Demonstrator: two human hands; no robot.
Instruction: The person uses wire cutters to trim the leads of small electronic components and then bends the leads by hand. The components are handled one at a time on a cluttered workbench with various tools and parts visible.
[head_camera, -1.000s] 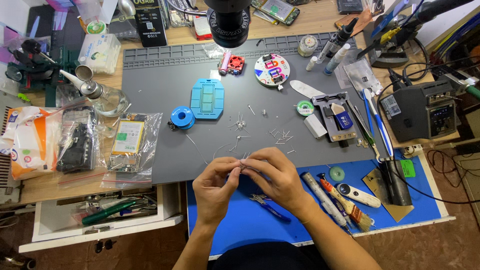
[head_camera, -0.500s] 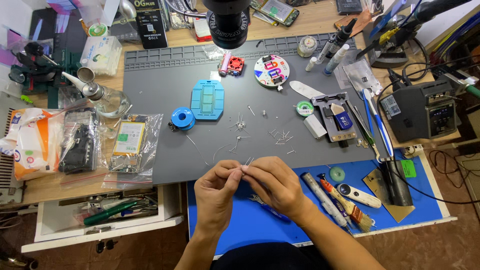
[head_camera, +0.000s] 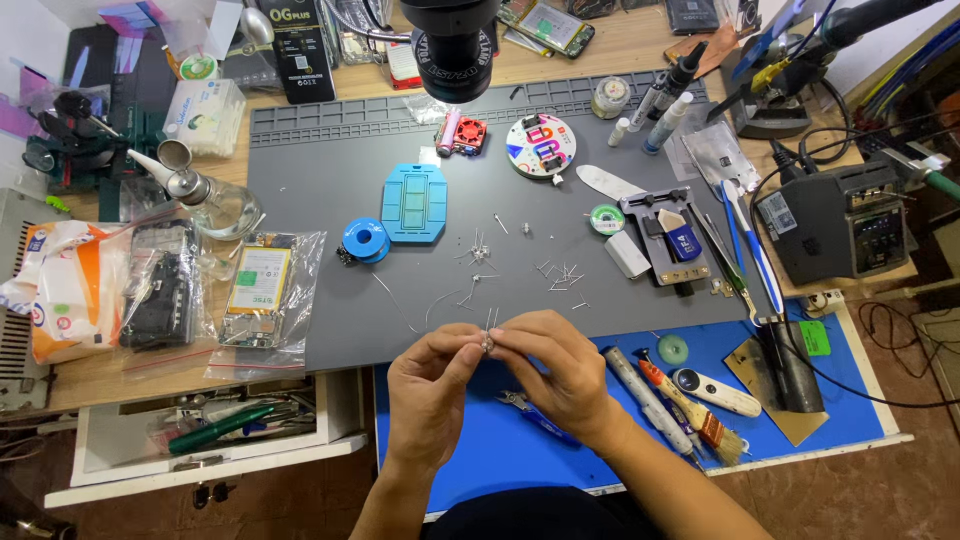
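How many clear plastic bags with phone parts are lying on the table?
2. Both lie on the left side of the table: one bag holding a dark part, and beside it, to the right, a bag holding a white part. More may be hidden in the clutter.

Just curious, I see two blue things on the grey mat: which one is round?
The blue spool, left of the flat, rectangular blue tray, is the round one. Both lie beyond the hands.

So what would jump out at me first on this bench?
Probably the two hands at the front edge of the grey mat: the left hand and right hand pinch a tiny wired part between their fingertips. Next, the bright blue plate mid-mat and the black lens overhead.
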